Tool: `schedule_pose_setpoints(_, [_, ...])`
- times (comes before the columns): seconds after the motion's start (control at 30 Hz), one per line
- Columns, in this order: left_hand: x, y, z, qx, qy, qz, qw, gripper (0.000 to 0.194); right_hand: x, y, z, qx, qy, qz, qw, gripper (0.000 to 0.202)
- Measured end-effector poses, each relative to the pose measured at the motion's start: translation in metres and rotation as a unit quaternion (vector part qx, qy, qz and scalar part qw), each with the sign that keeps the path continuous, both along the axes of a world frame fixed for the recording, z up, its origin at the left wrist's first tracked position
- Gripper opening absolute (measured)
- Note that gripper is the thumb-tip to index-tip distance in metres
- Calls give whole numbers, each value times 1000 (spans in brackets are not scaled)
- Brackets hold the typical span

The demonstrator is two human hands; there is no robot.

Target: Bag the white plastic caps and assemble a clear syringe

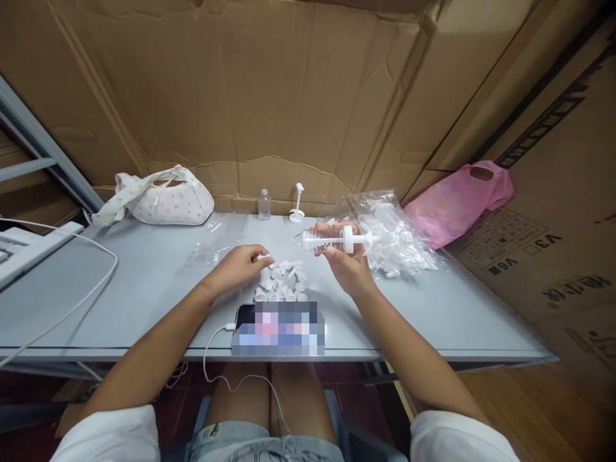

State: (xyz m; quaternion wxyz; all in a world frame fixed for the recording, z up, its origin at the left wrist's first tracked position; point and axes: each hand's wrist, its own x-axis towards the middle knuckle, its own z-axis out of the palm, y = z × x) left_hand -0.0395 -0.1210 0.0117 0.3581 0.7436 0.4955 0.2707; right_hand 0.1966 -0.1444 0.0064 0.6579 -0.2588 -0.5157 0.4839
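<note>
My right hand is wrapped round a clear plastic bottle with a white collar and white stem, held sideways above the table with its tip to the left. Over the top left of a pile of small white caps, my left hand has its thumb and fingers pinched together on a small white piece, mostly hidden by the fingers. Behind the hands, a white pump-like part stands upright near a small clear bottle.
A phone with a cable lies at the table's front edge. Clear bags of white parts and a pink bag are at right. A flat clear bag and a patterned cloth bag lie at left. Cardboard stands behind.
</note>
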Motion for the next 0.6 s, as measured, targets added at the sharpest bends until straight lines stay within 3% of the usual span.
schedule_pose_setpoints(0.07, [-1, 0, -3, 75, 93, 27, 992, 25, 1, 1, 0, 0, -3, -1, 1000, 44])
schedule_pose_setpoints(0.17, [-2, 1, -7, 88, 139, 15, 986, 26, 0, 1, -1, 0, -14, 5, 1000, 42])
schedule_pose_setpoints(0.4, [-6, 12, -22, 23, 128, 9, 991, 28, -2, 0, -2, -26, -23, 2, 999, 42])
schedule_pose_setpoints(0.6, [-3, 10, -23, 31, 116, 1, 993, 26, -3, 4, -5, -29, -20, -9, 999, 42])
